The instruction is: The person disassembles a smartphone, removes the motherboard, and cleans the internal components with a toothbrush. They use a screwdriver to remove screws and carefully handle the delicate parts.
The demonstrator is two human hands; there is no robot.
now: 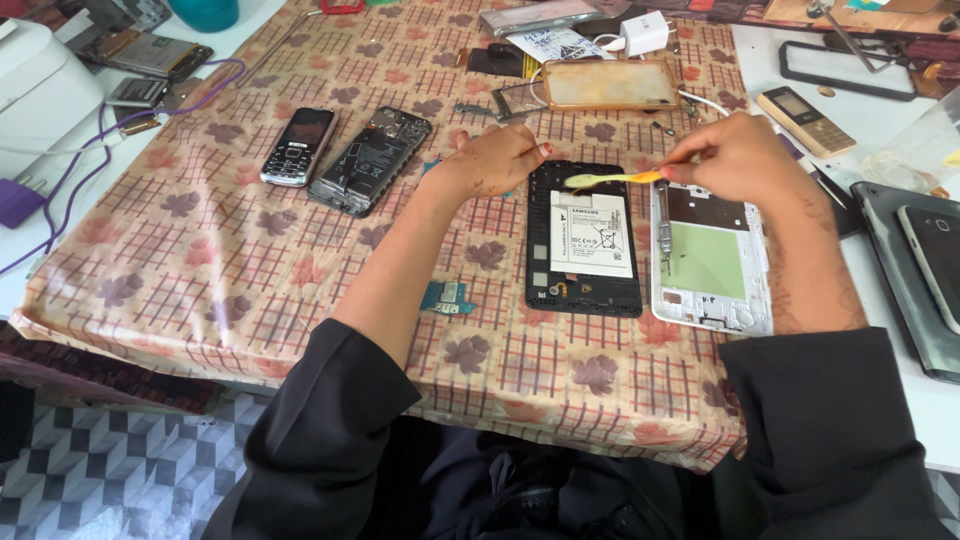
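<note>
A white label (pixel 591 234) with small black marks covers the battery inside the opened black tablet (pixel 584 240) in the middle of the table. Far left of it lies a small keypad phone (pixel 298 146) with a dark screen. A tan keypad phone (pixel 805 121) with a pale little screen lies at top right. At the right edge, a phone (pixel 935 262) shows a black screen.

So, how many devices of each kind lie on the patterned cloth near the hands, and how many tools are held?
Opened tablet bodies: 1, black with white battery
Detached back covers: 1, white
Keypad phones: 1
Opened smartphones: 1
Yellow brushes: 1, held by the right hand
Total: 5
</note>
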